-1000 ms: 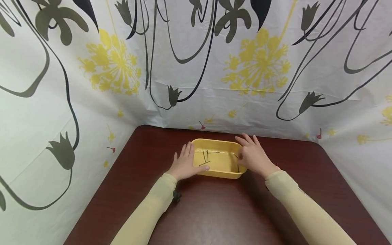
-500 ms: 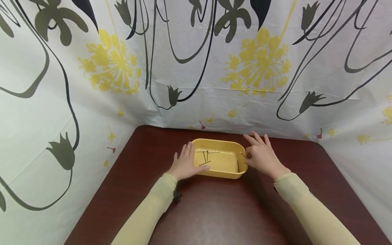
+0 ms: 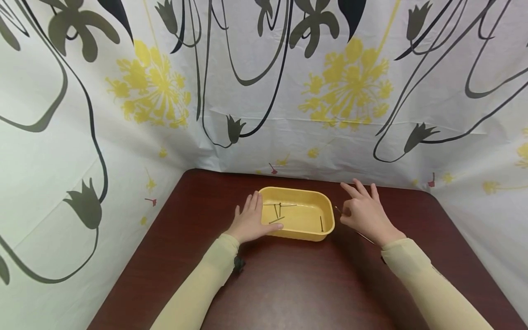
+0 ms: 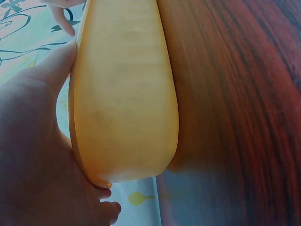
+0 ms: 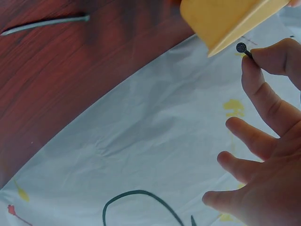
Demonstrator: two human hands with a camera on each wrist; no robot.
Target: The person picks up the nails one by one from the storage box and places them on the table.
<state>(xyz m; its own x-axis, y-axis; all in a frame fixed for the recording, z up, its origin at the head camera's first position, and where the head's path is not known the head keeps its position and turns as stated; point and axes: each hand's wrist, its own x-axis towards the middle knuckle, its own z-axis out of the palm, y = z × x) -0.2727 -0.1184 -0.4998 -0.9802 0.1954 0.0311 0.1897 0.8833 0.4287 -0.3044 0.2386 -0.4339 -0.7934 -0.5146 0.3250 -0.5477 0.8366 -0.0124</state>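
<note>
Nail (image 5: 241,47), probably, in right hand's (image 3: 365,214) pinch

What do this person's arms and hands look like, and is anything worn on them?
The left sleeve and right sleeve are long and pale yellow, reaching the wrists. The left hand and right hand are bare, without gloves. Something small and dark shows under the left wrist, too unclear to name.
</note>
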